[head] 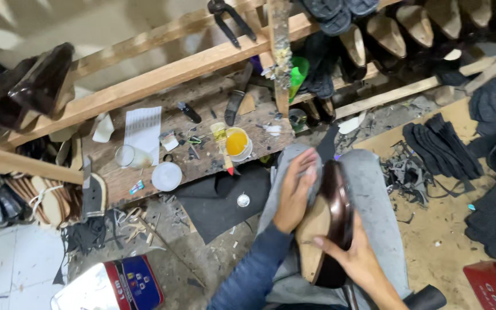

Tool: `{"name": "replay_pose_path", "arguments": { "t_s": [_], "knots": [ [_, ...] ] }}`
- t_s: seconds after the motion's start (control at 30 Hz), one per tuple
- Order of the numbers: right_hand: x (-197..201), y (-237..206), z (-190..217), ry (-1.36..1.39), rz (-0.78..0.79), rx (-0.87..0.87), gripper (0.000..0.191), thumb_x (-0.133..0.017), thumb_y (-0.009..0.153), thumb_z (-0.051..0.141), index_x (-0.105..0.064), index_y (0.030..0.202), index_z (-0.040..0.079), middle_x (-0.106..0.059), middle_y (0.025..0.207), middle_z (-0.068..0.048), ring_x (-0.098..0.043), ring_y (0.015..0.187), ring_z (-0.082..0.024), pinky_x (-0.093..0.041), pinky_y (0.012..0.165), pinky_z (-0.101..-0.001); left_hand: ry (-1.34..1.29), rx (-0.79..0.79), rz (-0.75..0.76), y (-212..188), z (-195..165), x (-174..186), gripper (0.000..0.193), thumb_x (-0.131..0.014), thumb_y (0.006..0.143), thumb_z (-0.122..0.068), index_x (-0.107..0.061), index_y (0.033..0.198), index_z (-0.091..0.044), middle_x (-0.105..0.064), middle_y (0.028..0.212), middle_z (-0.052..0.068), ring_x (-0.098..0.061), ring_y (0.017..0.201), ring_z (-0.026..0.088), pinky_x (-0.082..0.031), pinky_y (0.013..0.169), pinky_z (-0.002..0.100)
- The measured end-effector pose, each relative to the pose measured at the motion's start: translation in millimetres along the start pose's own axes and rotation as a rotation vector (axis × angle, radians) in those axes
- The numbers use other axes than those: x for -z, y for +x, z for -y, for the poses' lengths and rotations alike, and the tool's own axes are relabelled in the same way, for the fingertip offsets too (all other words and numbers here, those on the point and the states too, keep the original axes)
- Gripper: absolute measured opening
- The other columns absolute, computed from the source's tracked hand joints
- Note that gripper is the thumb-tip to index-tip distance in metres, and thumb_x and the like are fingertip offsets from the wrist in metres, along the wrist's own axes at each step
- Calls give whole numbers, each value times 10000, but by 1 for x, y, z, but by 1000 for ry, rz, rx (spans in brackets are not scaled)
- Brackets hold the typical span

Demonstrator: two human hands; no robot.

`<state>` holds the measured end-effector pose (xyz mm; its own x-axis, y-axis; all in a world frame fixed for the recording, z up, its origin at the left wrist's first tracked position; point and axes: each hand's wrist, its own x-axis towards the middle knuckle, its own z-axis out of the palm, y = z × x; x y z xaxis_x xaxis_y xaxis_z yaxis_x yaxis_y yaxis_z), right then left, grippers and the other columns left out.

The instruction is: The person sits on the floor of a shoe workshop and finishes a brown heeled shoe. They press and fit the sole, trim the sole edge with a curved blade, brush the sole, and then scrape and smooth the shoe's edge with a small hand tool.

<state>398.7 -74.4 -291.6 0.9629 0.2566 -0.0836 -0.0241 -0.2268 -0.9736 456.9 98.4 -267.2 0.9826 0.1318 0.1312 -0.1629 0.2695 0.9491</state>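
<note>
Two bare hands work on one dark brown shoe [335, 201] that lies across the person's lap, on grey trousers [374, 195], with its pale tan sole side [312, 229] turned up toward the camera. The left hand [295, 192] lies flat over the upper end of the shoe, fingers stretched along it and pressing a bit of grey cloth against it; its grip is open and spread rather than curled round anything. The right hand [356, 259] comes in from below and clasps the lower end of the shoe, thumb on the tan sole and fingers wrapped behind the dark upper, so its grip is closed on the shoe. Just beyond the knees stands a rough wooden worktop [202, 166] littered with scraps. On it a small tub of yellow glue [237, 142] sits with a brush [223, 143] just beside it, a round white lid [166, 176] lies nearer the front edge, a clear glass [125, 155] stands to its left, and a white sheet of paper [143, 129] lies behind. A black sheet of material [225, 198] hangs off the worktop's front. Above, wooden rails [162, 77] carry more dark shoes [30, 86] on the left and a row of lasted shoes [409, 26] on the right. Black cut pieces [446, 146] are stacked on a board at the right, and a red and blue tin [127, 284] lies on the floor at lower left.
</note>
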Motion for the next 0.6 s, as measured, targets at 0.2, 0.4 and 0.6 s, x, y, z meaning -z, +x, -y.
{"name": "replay_pose_path", "arguments": {
  "t_s": [0.2,0.4,0.6],
  "knots": [
    [13,3,-13,-144,193,-163,605,-647,925,290,-514,1462,45,-683,1125,-152,-666,1019,-240,-506,936,-350,10,185,178,-6,34,17,299,-497,1131,-277,-652,1136,-21,-624,883,35,-580,806,98,-477,743,257],
    [30,83,-2,76,-11,-48,280,-602,1005,159,-709,1188,-24,-747,958,-81,-681,813,-136,-564,730,-280,-218,202,142,-24,59,41,248,-540,1118,-268,-596,1041,-39,-606,893,26,-604,823,104,-499,781,256],
    [-34,183,39,-29,163,50,215,-656,996,152,-734,1158,33,-734,920,-68,-666,785,-115,-559,683,-277,-301,245,91,-13,65,63,189,-561,1087,-224,-581,1030,-45,-655,920,46,-649,832,119,-529,784,273]
  ]
}}
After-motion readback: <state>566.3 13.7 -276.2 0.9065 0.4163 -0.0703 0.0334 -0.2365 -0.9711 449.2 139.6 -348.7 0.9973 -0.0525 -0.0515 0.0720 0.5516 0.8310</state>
